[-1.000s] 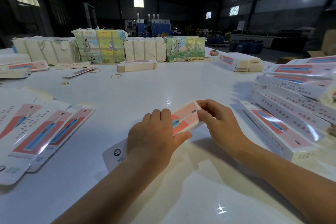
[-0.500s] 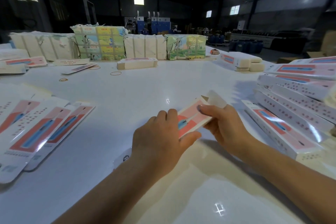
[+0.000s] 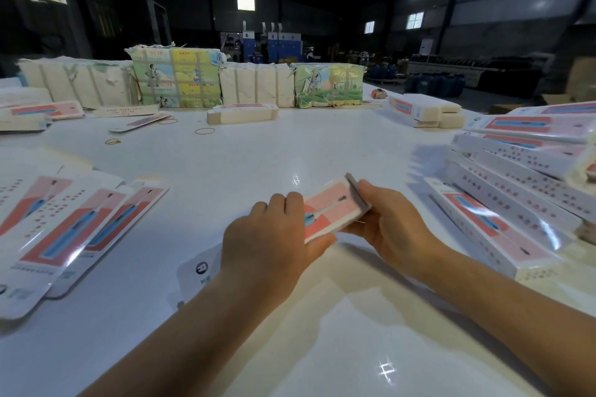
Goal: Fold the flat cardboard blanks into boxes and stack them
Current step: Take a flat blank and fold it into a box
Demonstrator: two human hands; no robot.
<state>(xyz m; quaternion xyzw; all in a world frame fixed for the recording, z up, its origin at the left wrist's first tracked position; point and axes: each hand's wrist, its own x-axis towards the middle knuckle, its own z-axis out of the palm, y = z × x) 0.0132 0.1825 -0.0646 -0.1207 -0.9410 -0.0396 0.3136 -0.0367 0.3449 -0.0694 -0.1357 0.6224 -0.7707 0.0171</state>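
Box [image 3: 329,213] gripped by left hand [image 3: 271,245] | right hand [image 3: 390,222] folding end flap [image 3: 356,192]

1 head view looks forward and down, close over the table [image 3: 225,171].

Counter [image 3: 290,151]: smooth white surface, high gloss, mirrors the ceiling lamps.
Box in hand [image 3: 329,214]: thin printed cardboard, pink and white, slight sheen.
Flat blanks [image 3: 80,229]: coated card, glossy, with glare streaks.
Folded boxes [image 3: 503,222]: same coated card, shiny faces.
Wrapped bundles [image 3: 258,87]: matt paper, creased, torn at corners.
Rubber bands [image 3: 205,131]: thin, dull.
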